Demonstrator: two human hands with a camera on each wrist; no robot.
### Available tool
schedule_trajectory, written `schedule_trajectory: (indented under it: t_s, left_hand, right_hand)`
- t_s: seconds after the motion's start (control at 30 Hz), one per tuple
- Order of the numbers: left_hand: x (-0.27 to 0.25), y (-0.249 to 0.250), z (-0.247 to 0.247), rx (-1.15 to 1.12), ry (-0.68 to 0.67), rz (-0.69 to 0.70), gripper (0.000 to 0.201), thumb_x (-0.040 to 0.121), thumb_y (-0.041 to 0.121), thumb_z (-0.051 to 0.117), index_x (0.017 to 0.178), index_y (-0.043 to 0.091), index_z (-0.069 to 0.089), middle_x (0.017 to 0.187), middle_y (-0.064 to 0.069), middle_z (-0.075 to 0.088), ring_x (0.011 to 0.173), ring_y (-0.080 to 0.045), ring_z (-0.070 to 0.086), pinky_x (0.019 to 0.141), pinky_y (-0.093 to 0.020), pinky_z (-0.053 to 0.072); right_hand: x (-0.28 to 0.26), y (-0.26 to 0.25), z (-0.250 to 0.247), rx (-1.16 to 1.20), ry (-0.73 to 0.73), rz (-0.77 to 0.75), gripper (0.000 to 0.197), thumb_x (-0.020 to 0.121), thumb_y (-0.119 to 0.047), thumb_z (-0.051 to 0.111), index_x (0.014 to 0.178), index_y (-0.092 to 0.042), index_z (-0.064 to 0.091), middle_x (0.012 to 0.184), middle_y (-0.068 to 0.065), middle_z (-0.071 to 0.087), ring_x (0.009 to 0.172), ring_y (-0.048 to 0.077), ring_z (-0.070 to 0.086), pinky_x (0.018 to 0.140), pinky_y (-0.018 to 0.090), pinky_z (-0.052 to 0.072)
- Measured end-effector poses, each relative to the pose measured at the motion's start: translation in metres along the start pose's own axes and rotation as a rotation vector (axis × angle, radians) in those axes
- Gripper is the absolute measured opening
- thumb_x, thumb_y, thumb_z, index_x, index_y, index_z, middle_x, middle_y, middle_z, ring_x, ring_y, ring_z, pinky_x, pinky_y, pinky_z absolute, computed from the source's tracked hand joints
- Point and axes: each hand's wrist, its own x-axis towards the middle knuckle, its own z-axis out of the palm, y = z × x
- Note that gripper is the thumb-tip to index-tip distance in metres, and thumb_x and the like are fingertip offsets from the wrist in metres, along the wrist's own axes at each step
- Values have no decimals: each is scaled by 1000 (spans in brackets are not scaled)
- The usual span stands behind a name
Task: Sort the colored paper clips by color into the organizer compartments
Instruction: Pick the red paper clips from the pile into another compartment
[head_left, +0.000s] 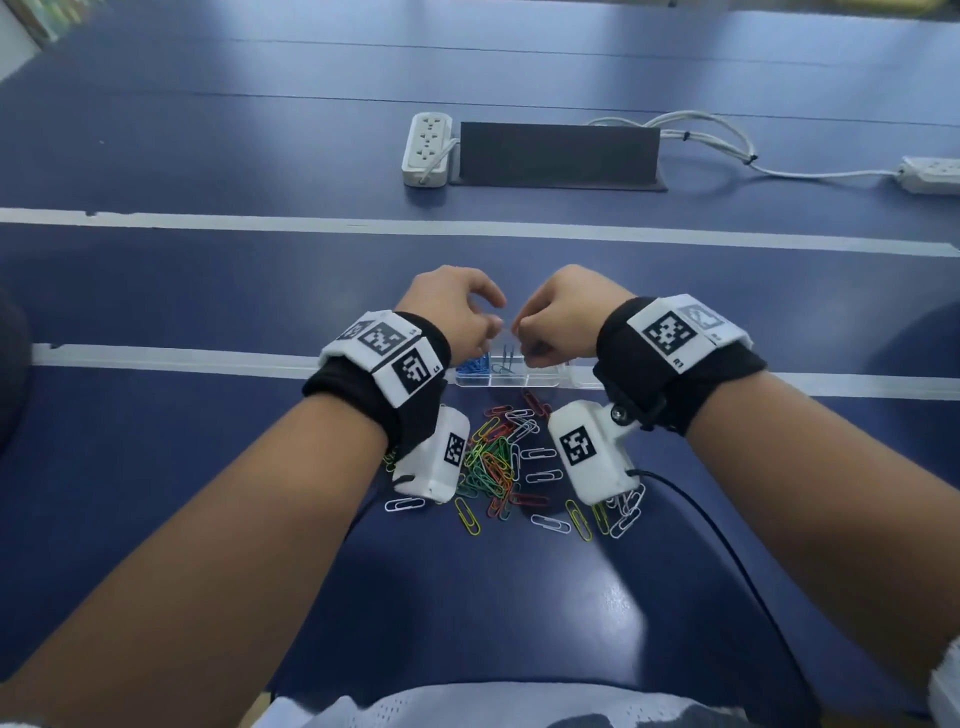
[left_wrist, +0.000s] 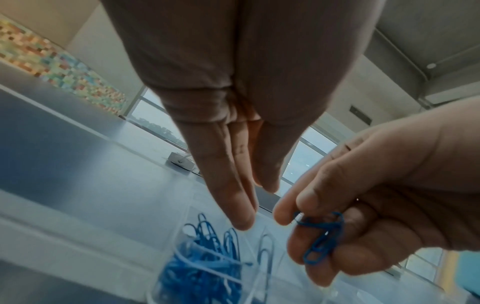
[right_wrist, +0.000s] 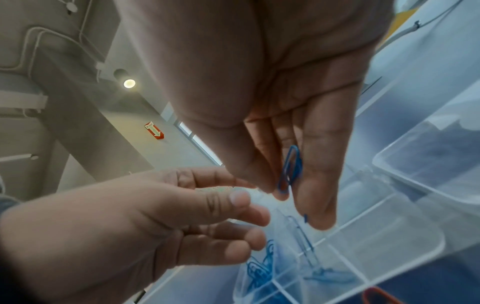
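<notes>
A clear plastic organizer (head_left: 509, 383) lies on the blue table, with a heap of blue clips (head_left: 474, 365) in its left compartment. Both hands hover just above it. My right hand (head_left: 522, 332) pinches a few blue paper clips (left_wrist: 322, 240) between thumb and fingers (right_wrist: 319, 205), above the divider beside the blue compartment. My left hand (head_left: 493, 325) is close beside it, fingers loosely bent and holding nothing (right_wrist: 233, 216). One blue clip (right_wrist: 303, 242) leans across a divider. The mixed pile of coloured clips (head_left: 498, 462) lies nearer me, partly hidden by the wrist cameras.
White, yellow and red clips (head_left: 550, 522) lie scattered around the pile. Behind the organizer are a white power strip (head_left: 426, 150), a dark upright board (head_left: 558, 153), white cables and a second strip (head_left: 930, 174). A black cable (head_left: 701, 519) trails from my right wrist.
</notes>
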Motion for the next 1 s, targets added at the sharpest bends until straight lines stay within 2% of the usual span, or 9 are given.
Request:
schedule_trajectory:
  t_s: [0.07, 0.17, 0.3, 0.47, 0.6, 0.67, 0.73, 0.83, 1.0]
  left_hand:
    - [-2, -4, -3, -43, 8, -12, 16, 83, 6, 61, 89, 21, 64, 86, -14, 72, 70, -24, 68, 78, -41, 60]
    - [-5, -7, -8, -47, 5, -2, 14, 84, 9, 60, 92, 20, 64, 81, -14, 72, 68, -22, 67, 78, -40, 60]
    - [-12, -12, -14, -44, 13, -4, 14, 86, 8, 58, 97, 15, 65, 79, -16, 69, 66, -23, 64, 74, -36, 60]
    - [-23, -23, -25, 10, 12, -18, 10, 86, 11, 60, 92, 14, 66, 70, -9, 66, 62, -22, 62, 71, -34, 60]
    - [-29, -35, -37, 223, -26, -16, 4, 84, 19, 65, 82, 19, 68, 66, -2, 67, 57, -14, 61, 75, -25, 52]
    - [-33, -40, -40, 355, -58, -25, 2, 82, 22, 68, 80, 21, 69, 61, 8, 59, 56, -3, 53, 72, -21, 44]
    - [-37, -41, -42, 445, -92, -32, 2, 80, 23, 69, 78, 24, 70, 61, 13, 55, 58, 1, 49, 70, -20, 40]
    - [-40, -38, -37, 509, -148, -17, 2, 78, 23, 71, 78, 23, 73, 64, 11, 60, 63, -6, 56, 74, -25, 50]
    - [-41, -21, -21, 561, -183, 90, 13, 82, 29, 67, 88, 21, 75, 75, 4, 65, 75, -12, 56, 74, -24, 48]
  right_hand:
    - [4, 0, 0, 68, -12, 18, 25, 79, -7, 56, 97, 4, 70, 93, 21, 73, 84, 33, 71, 79, 39, 60]
    - [1, -4, 0, 250, -34, 45, 25, 86, -7, 54, 106, 4, 64, 100, 20, 69, 76, 24, 66, 70, 29, 60]
    - [-6, -11, 0, 277, -85, 19, 27, 89, -9, 48, 100, 2, 70, 96, 15, 71, 84, 25, 63, 89, 40, 55]
    - [-11, -10, 2, 313, -70, -11, 27, 90, -7, 45, 101, 2, 68, 95, 14, 69, 83, 23, 59, 90, 40, 54]
    - [-18, 0, 3, 147, 20, -100, 22, 86, -11, 50, 86, -13, 72, 85, 13, 74, 75, 25, 68, 83, 36, 57]
    - [-23, 6, 3, 17, 8, -117, 17, 84, -17, 55, 79, -21, 71, 65, 1, 69, 63, 15, 64, 77, 27, 54]
    - [-26, 11, 6, -113, -19, -108, 17, 83, -18, 58, 82, -21, 74, 60, -8, 61, 64, 11, 59, 75, 23, 48]
    - [-27, 13, 17, -275, 2, -103, 18, 81, -15, 59, 85, -20, 76, 80, 1, 72, 83, 21, 65, 75, 25, 50]
    - [-23, 10, 33, -467, 64, -145, 21, 81, -8, 56, 91, -13, 73, 94, 13, 70, 86, 34, 65, 68, 29, 47]
